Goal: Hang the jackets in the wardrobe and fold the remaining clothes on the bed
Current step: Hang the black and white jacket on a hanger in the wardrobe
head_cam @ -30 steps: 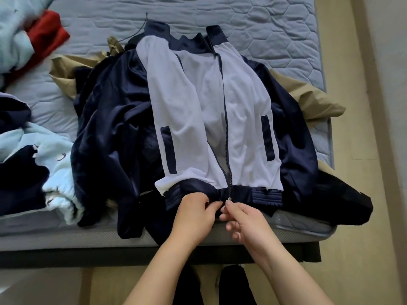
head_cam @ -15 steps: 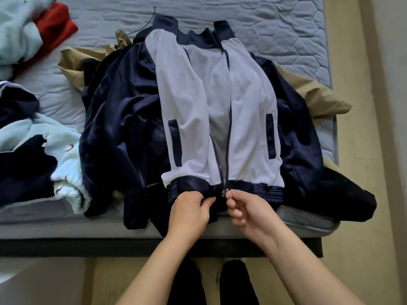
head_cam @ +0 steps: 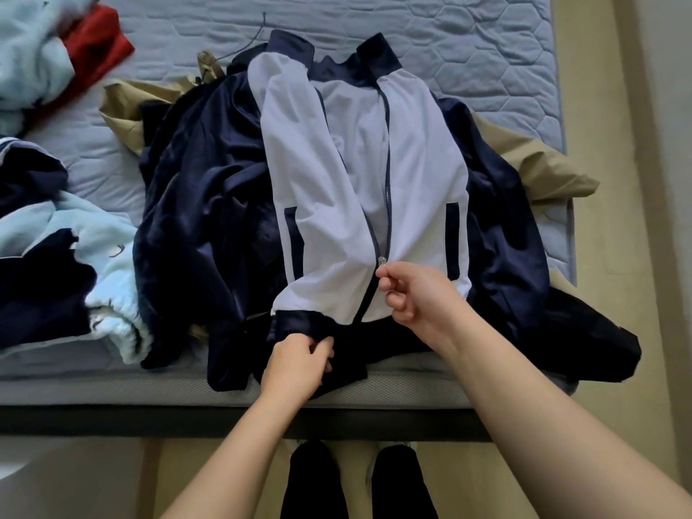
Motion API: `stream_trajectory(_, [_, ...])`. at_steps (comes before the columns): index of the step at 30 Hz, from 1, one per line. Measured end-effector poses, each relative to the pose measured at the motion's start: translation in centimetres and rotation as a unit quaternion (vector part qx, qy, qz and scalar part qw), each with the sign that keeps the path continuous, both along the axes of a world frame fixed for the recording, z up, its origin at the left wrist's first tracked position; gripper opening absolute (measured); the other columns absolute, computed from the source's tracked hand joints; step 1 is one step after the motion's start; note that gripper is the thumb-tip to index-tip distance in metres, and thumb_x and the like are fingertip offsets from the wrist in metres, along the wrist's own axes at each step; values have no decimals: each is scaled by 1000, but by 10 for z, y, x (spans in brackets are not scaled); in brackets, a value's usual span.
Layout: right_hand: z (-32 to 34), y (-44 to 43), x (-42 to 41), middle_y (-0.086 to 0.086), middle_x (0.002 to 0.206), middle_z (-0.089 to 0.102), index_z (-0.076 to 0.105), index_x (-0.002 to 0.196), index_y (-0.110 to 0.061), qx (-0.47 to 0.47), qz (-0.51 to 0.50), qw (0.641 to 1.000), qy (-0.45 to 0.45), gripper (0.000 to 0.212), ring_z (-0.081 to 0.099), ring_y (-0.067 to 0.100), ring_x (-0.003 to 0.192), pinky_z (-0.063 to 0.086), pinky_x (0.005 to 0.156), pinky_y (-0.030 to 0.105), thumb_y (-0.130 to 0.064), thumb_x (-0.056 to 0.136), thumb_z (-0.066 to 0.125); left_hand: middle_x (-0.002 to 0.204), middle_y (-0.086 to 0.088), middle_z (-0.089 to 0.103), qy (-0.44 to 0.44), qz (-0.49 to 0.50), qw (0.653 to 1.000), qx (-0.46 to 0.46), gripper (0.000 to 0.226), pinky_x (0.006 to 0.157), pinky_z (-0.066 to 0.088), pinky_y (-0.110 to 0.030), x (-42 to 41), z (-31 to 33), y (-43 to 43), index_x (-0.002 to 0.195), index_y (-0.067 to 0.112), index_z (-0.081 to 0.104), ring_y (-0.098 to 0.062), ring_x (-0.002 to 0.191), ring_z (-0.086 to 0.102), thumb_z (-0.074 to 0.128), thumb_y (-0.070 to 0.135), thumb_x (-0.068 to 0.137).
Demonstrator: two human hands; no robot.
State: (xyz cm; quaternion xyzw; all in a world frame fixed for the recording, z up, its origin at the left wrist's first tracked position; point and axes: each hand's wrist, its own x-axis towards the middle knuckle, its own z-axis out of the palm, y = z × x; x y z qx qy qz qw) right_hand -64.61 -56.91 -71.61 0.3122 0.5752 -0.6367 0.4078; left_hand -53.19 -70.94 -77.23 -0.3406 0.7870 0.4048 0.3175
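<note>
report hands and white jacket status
Left hand grips the white jacket's hem. Right hand pinches the zipper pull, low on the zip. Other clothes piled underneath, none blocking.

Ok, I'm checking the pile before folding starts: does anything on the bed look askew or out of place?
Yes. The white jacket lies on a crumpled navy heap rather than flat mattress, and a black garment droops over the near mattress edge. The jacket's zip is closed only near the hem.

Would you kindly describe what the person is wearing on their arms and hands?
Both forearms are bare, with no sleeves in view. The left grip and right grip are ungloved hands; no ring, watch or bracelet shows.
</note>
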Motion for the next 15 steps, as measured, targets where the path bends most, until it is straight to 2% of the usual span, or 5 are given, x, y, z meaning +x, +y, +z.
stream_trajectory(3, [2,5,-5,-5,54,49,56,76,-12,12,29,999,19,17,31,5,39,16,34,14,-11,90,48,55,4,68,-65,-51,994,66,50,49,46,-15,-12,24,4,60,16,66,-11,44,61,44,48,93])
stream_trajectory(8, [2,8,-10,-4,55,48,54,74,-12,-15,36,999,18,18,31,4,36,15,34,15,-11,91,47,91,14,63,234,-95,948,-193,22,72,48,-31,-46,51,29,93,31,61,-10,86,59,61,48,79])
stream_trajectory(10, [3,8,-11,-5,52,47,54,73,-12,-35,23,999,14,20,30,3,34,14,33,14,-10,91,46,101,6,58,236,-114,945,-196,34,76,44,-33,-65,43,37,105,23,57,-17,95,55,64,44,79])
stream_trajectory(12, [3,9,-13,-6,49,44,53,72,-12,-58,7,998,13,21,28,3,33,14,33,14,-9,91,45,83,2,59,204,-86,964,-150,15,66,41,-34,-80,33,42,82,21,55,-24,87,57,60,35,84])
stream_trajectory(15, [1,10,-16,-6,48,42,53,72,-11,-83,-31,996,4,21,26,2,32,14,31,14,-6,91,44,63,4,52,198,-74,967,-143,27,56,31,-31,-80,14,41,63,22,44,-25,71,52,58,29,85])
